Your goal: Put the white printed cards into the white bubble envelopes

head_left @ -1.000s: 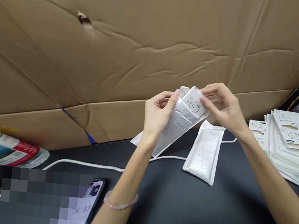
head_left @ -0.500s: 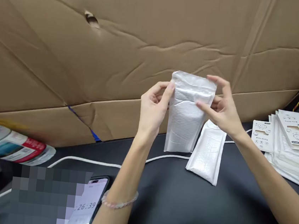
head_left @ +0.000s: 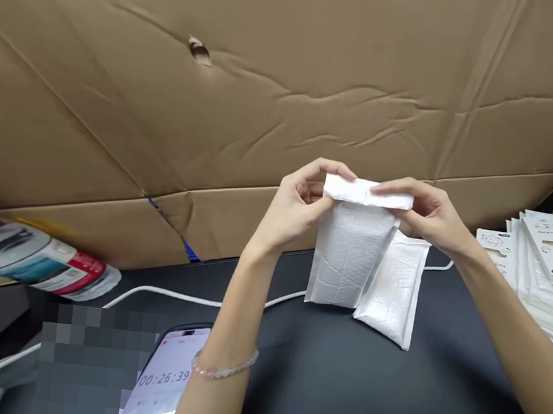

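Newly folded over, compared with half a second earlier: flap [head_left: 345, 190] of a white bubble mailer [head_left: 342, 266], held up before the cardboard panel [head_left: 246, 118]. Grasped at both ends of the fold — left grip [head_left: 288, 216] clamped at left, right grip [head_left: 436, 214] at right, each with thumb below and forefinger above. No longer visible, though showing at the mouth one second earlier: cartoon-printed card, presumably enclosed, with insertion judged complete and closure under way. Lying on the black bench [head_left: 336, 391], partly behind the held packet: second bubble mailer [head_left: 396, 289]. Beyond the right forearm: stacked white mailers [head_left: 536, 297].
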Demonstrator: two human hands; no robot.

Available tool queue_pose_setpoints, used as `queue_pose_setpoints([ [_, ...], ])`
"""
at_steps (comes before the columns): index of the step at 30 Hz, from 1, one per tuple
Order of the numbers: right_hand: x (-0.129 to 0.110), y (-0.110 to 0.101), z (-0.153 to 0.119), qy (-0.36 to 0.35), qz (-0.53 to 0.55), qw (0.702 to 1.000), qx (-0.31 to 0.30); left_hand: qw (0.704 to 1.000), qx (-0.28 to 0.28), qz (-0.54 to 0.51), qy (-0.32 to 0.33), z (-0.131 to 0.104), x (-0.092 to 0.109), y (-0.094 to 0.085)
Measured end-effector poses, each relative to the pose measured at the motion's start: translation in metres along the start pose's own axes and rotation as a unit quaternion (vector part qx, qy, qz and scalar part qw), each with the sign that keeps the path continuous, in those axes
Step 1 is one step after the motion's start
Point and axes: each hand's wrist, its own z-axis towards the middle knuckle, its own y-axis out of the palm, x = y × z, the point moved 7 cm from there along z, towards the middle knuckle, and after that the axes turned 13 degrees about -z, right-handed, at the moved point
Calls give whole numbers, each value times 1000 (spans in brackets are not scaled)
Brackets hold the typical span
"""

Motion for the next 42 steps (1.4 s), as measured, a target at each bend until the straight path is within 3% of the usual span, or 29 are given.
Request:
queue_pose_setpoints([
  [8, 2, 6, 0, 21, -17, 999, -34, 992, -85, 3, -95, -4, -9, 3],
  [15, -2, 11, -3, 40, -10, 992, -120, 987, -83, 33, -132, -4, -20, 11],
  [23, 11, 8, 1, 116, -14, 992, -53, 994, -50, 70, -62, -2, -8, 16],
  [30, 10, 8, 0, 116, 10, 991, -66, 987, -88, 77, -107, -6, -8, 18],
  [37, 11, 9, 1, 113, 25, 991, -63, 985, -69, 146, -60, -1, -6, 12],
  [42, 11, 9, 2, 126, 26, 990, -54, 986, -87, 109, -88, -5, -7, 15],
])
